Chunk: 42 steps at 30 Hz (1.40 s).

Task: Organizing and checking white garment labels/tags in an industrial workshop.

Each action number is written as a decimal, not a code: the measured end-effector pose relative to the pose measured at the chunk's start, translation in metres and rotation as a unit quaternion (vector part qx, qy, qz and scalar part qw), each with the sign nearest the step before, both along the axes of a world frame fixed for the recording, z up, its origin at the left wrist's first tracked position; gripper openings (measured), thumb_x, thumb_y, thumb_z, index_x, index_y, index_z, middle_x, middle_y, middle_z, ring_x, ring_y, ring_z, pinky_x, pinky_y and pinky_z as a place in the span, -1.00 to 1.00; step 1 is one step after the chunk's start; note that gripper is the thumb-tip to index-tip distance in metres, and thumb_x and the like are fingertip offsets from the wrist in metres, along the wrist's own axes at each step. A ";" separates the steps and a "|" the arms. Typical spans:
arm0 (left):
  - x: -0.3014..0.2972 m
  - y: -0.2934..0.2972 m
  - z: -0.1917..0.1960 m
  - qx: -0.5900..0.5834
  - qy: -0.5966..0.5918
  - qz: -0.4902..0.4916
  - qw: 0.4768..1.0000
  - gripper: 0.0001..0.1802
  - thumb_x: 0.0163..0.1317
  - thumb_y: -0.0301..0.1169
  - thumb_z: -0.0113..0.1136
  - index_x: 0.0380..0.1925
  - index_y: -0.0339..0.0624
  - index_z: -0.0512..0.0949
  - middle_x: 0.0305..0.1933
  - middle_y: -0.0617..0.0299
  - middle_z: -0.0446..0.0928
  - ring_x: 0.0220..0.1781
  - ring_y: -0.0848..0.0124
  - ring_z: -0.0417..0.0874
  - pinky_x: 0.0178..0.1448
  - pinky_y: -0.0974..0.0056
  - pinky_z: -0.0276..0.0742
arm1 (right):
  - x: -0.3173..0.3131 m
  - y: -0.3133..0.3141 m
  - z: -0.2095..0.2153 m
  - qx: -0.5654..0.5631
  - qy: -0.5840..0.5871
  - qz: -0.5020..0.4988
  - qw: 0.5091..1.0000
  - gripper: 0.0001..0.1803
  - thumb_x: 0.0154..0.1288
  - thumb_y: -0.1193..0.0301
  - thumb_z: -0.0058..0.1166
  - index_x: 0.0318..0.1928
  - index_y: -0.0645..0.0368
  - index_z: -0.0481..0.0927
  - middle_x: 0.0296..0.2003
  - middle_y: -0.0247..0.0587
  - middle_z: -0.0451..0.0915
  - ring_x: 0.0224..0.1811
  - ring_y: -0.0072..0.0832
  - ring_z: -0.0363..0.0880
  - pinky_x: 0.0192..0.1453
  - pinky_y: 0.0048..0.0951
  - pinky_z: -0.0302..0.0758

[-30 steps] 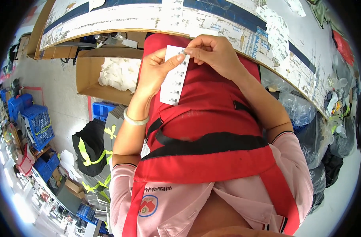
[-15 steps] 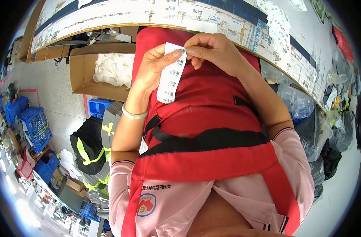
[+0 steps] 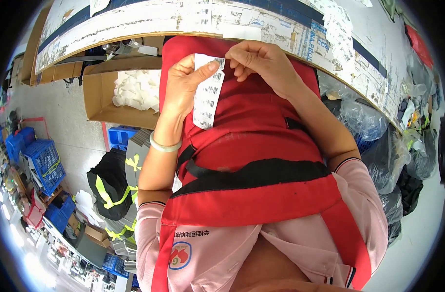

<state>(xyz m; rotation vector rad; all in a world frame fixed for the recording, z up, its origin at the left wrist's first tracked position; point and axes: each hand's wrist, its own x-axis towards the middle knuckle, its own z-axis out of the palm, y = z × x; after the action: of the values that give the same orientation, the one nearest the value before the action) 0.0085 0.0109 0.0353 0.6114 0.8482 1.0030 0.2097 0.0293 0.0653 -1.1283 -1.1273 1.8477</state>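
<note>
My left hand (image 3: 183, 87) is closed on a white strip of barcode labels (image 3: 207, 95), thumb pressed across its upper part, fingers curled behind it. The strip hangs down from that grip over my red apron (image 3: 251, 141). My right hand (image 3: 261, 61) sits just beside the left, its fingertips (image 3: 230, 52) pinching the strip's top corner, so both hands are gripping the same strip. A pale bangle (image 3: 164, 145) circles my left wrist. Just beyond both hands runs the worktop (image 3: 134, 22), its edge plastered with worn label scraps. Out past my left hand, below the worktop, an open cardboard box (image 3: 100, 104) holds crumpled white paper backing (image 3: 137, 90). Farther off on that side, blue crates (image 3: 39, 160) stand on the floor.
</note>
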 end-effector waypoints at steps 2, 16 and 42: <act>0.005 0.001 0.002 -0.006 0.016 0.005 1.000 -0.91 0.17 -0.48 0.31 -0.34 -0.25 0.62 -0.40 0.30 0.64 -0.47 0.65 0.54 -0.39 0.54 0.43 | 0.000 -0.001 -0.001 0.019 -0.031 0.010 0.999 -0.76 0.30 0.35 0.13 -0.18 0.30 0.62 -0.42 -0.33 0.58 -0.42 -0.65 0.54 -0.31 -0.63 0.54; -0.012 -0.001 -0.036 -0.106 -0.026 0.035 0.993 -0.86 0.22 -0.41 0.26 -0.32 -0.28 0.64 -0.40 0.21 0.66 -0.48 0.52 0.63 -0.41 0.45 0.53 | 0.026 0.029 -0.020 0.341 -0.295 -0.099 0.887 -0.78 0.23 0.37 0.17 -0.13 0.15 0.57 -0.33 -0.29 0.59 -0.24 -0.49 0.55 -0.11 -0.48 0.46; -0.019 0.004 -0.044 -0.120 -0.085 0.048 0.988 -0.85 0.21 -0.39 0.27 -0.32 -0.26 0.62 -0.40 0.22 0.65 -0.47 0.53 0.63 -0.40 0.45 0.56 | -0.012 0.043 -0.020 0.476 -0.421 -0.040 0.771 -0.36 -0.02 0.44 0.28 0.14 0.22 0.39 -0.01 0.03 0.49 0.05 -0.03 0.40 0.17 -0.15 0.31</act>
<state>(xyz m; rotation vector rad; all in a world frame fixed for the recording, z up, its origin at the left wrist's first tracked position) -0.0102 0.0152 -0.0086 0.2788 0.8377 1.0067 0.1979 0.0721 0.0450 -1.2838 -2.1052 0.3831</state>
